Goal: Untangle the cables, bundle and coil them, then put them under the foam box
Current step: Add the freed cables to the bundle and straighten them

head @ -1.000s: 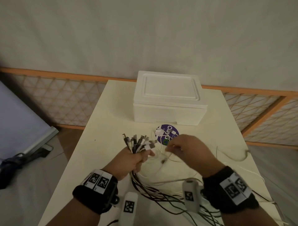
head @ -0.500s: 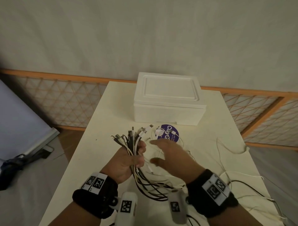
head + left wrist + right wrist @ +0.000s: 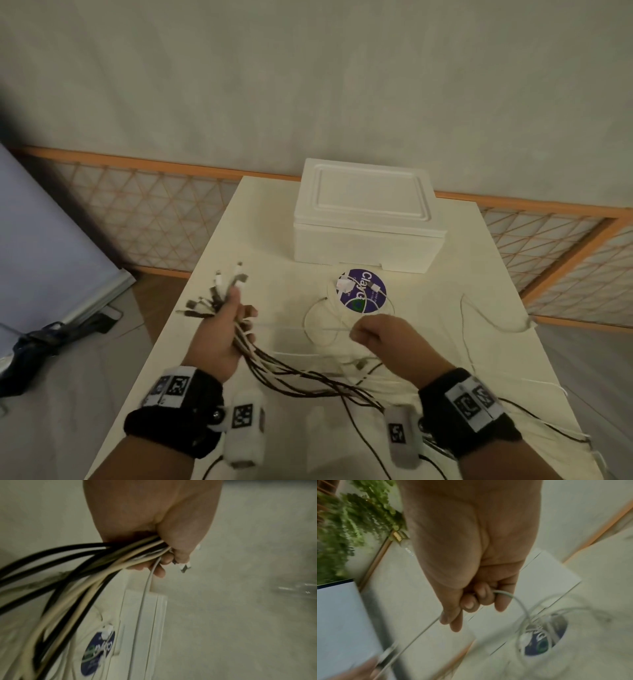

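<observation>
My left hand (image 3: 228, 329) grips a bundle of black and white cables (image 3: 294, 373) near their plug ends (image 3: 219, 291), which fan out above the fist. The left wrist view shows the cable bundle (image 3: 96, 566) running through the curled fingers (image 3: 159, 568). My right hand (image 3: 380, 337) pinches a thin white cable (image 3: 301, 328) stretched taut toward the left hand; in the right wrist view the thin white cable (image 3: 518, 601) leaves the curled fingers (image 3: 471, 601). The white foam box (image 3: 366, 219) sits closed at the table's far side.
A round purple sticker (image 3: 363, 291) lies on the cream table (image 3: 274, 246) in front of the box, with white plugs and loops of cable on it. Loose cables (image 3: 493, 318) trail over the right side and front edge. A lattice fence (image 3: 144, 219) stands behind.
The left hand moved left and up with the bundle. The right hand, spread open half a second ago, closed on a thin white cable and drew it to the right.
</observation>
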`<state>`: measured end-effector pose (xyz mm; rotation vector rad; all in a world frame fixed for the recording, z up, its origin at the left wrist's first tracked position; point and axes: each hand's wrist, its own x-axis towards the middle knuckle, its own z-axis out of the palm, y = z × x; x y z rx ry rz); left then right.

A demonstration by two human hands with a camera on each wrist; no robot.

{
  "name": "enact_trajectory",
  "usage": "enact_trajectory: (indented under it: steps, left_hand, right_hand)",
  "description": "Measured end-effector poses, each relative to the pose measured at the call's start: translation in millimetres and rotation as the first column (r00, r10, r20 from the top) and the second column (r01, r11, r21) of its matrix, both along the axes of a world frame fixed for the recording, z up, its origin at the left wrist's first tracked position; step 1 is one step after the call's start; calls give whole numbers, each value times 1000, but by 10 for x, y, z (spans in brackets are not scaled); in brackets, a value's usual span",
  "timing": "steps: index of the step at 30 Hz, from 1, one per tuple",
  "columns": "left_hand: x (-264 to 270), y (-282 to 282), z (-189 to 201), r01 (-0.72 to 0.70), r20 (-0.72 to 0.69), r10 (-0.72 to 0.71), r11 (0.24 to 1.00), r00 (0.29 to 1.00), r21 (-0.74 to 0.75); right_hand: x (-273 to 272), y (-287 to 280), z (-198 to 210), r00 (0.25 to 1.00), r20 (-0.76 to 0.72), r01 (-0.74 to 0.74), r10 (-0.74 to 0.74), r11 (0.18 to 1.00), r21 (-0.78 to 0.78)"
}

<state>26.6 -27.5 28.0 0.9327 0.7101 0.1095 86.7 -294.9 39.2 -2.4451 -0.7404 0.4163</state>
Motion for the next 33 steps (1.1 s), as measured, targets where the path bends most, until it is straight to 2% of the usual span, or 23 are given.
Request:
enact_trajectory:
  steps: [1, 4, 7, 9, 10, 12, 14, 16, 18, 20, 23, 25, 26, 29, 33]
  left_hand:
    - [-23, 86, -55, -63, -13, 62, 998, 998, -31]
    - [-104, 241, -146, -234, 35, 251, 938, 967, -257]
    - [-181, 319, -93, -198, 61, 224, 937, 973, -287]
    - [-202, 289, -19, -103, 64, 116, 978, 991, -182]
    - [-198, 223, 29, -36, 71, 44, 994, 997, -104]
    - [-146, -6, 130, 123, 55, -127, 989, 990, 78]
    - [-76, -306, 231, 287, 14, -298, 931, 955, 226]
    - [-23, -531, 288, 415, -51, -423, 848, 905, 329]
    - [-14, -593, 303, 469, -99, -470, 794, 877, 387]
    - [-40, -494, 282, 432, -118, -421, 812, 899, 393]
    - [-103, -220, 243, 240, -50, -237, 914, 970, 328]
    - [-154, -102, 238, 121, 15, -130, 955, 991, 271]
    - [-172, -82, 240, 93, 40, -107, 960, 993, 263]
    - [-178, -118, 236, 67, 104, -96, 965, 990, 253]
    - [-136, -158, 267, 47, 173, -97, 962, 980, 270]
  right_hand:
    - [39, -116, 7, 999, 28, 18, -17, 1000, -19]
    - [162, -385, 24, 991, 111, 76, -68, 995, -70]
    - [283, -586, -6, 945, 285, 192, -159, 977, -93]
    - [302, -576, 40, 912, 379, 195, -158, 979, -61]
    - [293, -488, 94, 905, 413, 142, -101, 988, -69]
    - [241, -152, 227, 866, 488, 4, 107, 975, -221]
    - [156, 251, 311, 792, 548, -82, 267, 937, -339]
    - [88, 521, 379, 753, 576, -99, 317, 921, -378]
    - [80, 579, 418, 746, 581, -121, 325, 924, -362]
    - [122, 467, 481, 790, 547, -103, 278, 939, -329]
    - [247, 114, 517, 860, 505, 46, 77, 973, -226]
    - [303, -85, 490, 934, 356, 102, -27, 976, -191]
    - [304, -137, 428, 947, 318, 111, -48, 977, -181]
    - [223, -104, 259, 949, 307, 157, -75, 955, -253]
    - [154, -71, 119, 932, 310, 265, -189, 937, -227]
